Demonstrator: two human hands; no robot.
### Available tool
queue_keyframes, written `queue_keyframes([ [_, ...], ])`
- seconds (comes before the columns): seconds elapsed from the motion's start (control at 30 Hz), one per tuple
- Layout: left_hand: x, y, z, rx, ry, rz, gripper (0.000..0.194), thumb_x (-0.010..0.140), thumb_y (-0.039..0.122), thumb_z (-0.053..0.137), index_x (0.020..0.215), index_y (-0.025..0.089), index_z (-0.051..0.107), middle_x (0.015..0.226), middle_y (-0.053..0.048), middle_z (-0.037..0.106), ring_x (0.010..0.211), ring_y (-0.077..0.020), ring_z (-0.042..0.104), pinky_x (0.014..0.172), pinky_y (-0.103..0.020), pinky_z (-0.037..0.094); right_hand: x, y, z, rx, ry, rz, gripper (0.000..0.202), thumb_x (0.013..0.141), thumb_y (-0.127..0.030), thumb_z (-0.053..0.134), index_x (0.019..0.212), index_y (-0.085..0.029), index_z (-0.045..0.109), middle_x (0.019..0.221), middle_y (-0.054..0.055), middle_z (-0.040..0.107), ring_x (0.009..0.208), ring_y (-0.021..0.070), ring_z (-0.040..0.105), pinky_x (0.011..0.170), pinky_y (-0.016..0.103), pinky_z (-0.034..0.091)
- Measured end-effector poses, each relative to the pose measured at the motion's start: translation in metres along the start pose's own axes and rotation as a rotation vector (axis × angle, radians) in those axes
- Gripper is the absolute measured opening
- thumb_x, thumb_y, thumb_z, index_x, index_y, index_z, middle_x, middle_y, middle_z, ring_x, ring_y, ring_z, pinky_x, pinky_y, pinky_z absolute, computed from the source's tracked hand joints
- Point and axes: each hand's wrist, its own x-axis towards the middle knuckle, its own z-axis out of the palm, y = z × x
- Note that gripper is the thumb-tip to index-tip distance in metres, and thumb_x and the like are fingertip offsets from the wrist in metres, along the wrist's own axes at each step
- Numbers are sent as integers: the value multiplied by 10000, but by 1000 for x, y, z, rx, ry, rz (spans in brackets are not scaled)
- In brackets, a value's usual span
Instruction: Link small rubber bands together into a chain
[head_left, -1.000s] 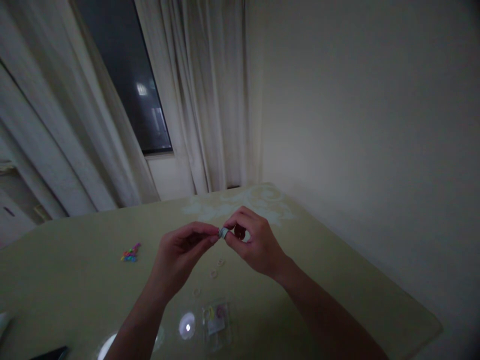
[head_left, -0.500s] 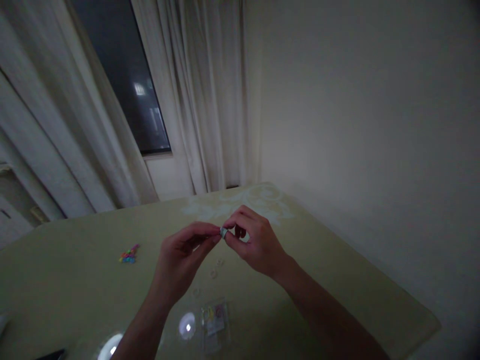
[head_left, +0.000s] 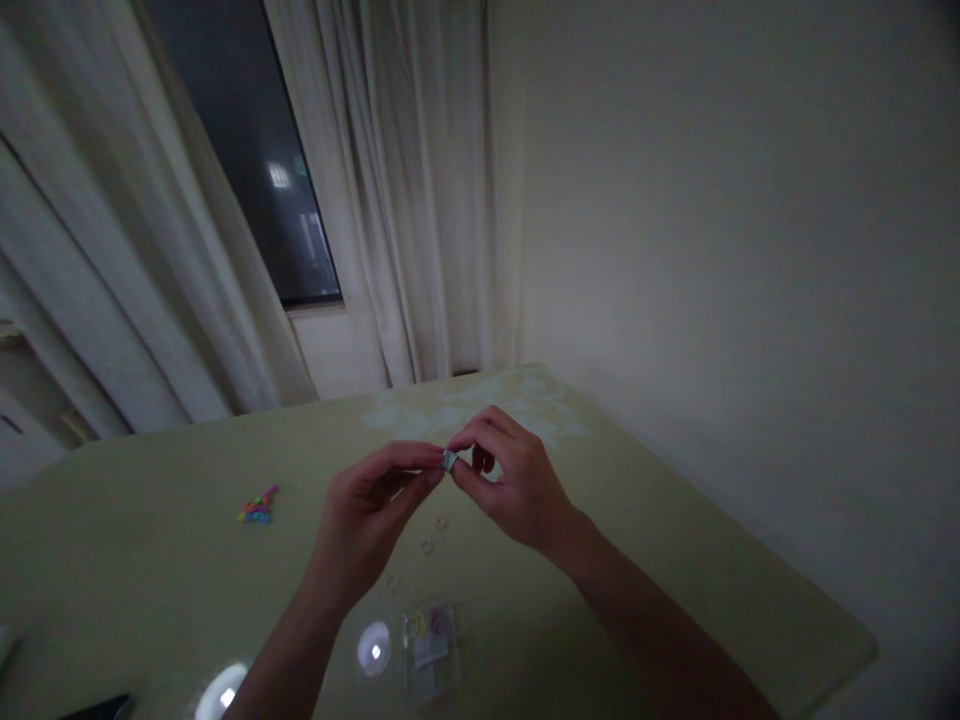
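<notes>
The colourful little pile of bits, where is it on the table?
In the head view, the colourful pile lies on the table, off to the left of the left hand, well apart from it.

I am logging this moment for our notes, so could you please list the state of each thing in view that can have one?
Left hand: raised above the table, fingertips pinching the small silvery piece.
Right hand: raised, pinching the same piece.
Small silvery piece: held between both hands, off the table.
Pile of small multicoloured bits: lying loose on the pale green table.
Clear plastic packet: lying flat.
White curtains: drawn apart, dark window exposed.
</notes>
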Motion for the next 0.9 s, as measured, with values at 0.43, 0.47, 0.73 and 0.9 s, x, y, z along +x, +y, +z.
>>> queue_keyframes([
  [0.43, 2, 3, 11, -235, 6, -155, 151, 848, 284, 843, 882, 198, 724, 806, 12, 753, 747, -102, 689, 706, -165, 571, -6, 0, 1, 37, 56, -119, 174, 924, -109, 681, 1043, -222, 737, 958, 21, 620, 720, 110, 596, 662, 225, 535],
  [0.47, 2, 3, 11, -256, 2, -166, 163, 842, 285, 849, 882, 196, 718, 801, 15, 747, 738, -98, 681, 700, -162, 567, -6, -1, 1, 39, 56, -126, 174, 928, -114, 679, 1047, -225, 739, 957, 22, 620, 729, 113, 601, 661, 224, 540],
  [0.73, 1, 1, 4, -303, -25, -226, 125, 835, 250, 852, 876, 199, 745, 792, 2, 748, 741, -106, 687, 708, -173, 569, -7, -5, -2, 40, 95, -160, 174, 951, -168, 669, 1064, -256, 767, 917, 24, 634, 701, 127, 603, 624, 239, 553],
  [0.9, 2, 6, -1, -278, -53, -241, 135, 798, 250, 875, 847, 199, 760, 811, -22, 802, 741, -140, 741, 706, -212, 605, -7, -6, -3, 71, 81, -164, 157, 948, -185, 698, 1069, -246, 777, 900, 22, 635, 702, 125, 598, 620, 240, 544],
])
